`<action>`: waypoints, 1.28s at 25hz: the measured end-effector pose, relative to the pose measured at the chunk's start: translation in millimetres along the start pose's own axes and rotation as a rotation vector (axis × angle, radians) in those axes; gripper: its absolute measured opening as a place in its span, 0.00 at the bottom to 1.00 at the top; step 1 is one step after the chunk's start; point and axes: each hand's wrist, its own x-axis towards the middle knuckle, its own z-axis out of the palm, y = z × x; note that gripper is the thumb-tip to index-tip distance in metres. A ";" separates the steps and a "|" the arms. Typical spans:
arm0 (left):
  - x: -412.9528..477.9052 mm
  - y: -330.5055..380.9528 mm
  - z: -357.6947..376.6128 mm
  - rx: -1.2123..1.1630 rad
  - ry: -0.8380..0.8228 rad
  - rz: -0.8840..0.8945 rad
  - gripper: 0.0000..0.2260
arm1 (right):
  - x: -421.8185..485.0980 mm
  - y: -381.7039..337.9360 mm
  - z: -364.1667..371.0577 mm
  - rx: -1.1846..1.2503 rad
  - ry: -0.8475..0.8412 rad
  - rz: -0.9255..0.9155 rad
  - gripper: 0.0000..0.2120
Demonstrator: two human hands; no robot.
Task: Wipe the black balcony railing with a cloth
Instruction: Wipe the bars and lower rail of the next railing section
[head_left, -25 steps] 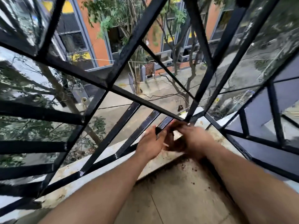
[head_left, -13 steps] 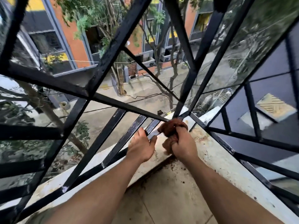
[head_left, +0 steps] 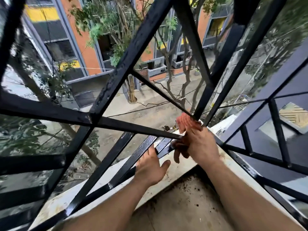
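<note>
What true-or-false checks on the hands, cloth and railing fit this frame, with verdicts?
1. The right hand has the cloth in its grip, against the black railing. True.
2. The cloth is blue. False: it is reddish-brown.
3. The left hand holds a second cloth. False: it holds nothing, and its straight fingers rest on the railing lower down.
4. Dark specks of dirt lie on the floor inside the railing. True.
</note>
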 end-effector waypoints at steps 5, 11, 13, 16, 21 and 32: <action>-0.8 -6.4 2.0 0.100 -0.001 -0.027 0.36 | -34.5 -17.5 45.5 0.649 -0.128 0.047 0.34; -1.2 -4.2 4.9 0.037 0.039 -0.064 0.40 | -14.2 44.7 -0.5 0.378 0.119 -0.038 0.31; -0.8 -6.3 5.5 0.042 0.020 -0.058 0.40 | -16.4 9.6 21.0 0.593 -0.080 0.069 0.34; -1.7 0.8 -0.6 0.012 0.008 -0.098 0.40 | -11.0 -19.5 37.2 0.693 -0.221 0.222 0.31; -31.3 30.0 -40.2 0.079 -0.164 -0.147 0.36 | -9.5 -0.3 -56.5 0.413 -0.027 -0.206 0.23; -110.6 42.9 -140.0 -0.006 0.254 0.053 0.16 | -41.8 -119.6 -60.3 1.496 0.099 0.059 0.10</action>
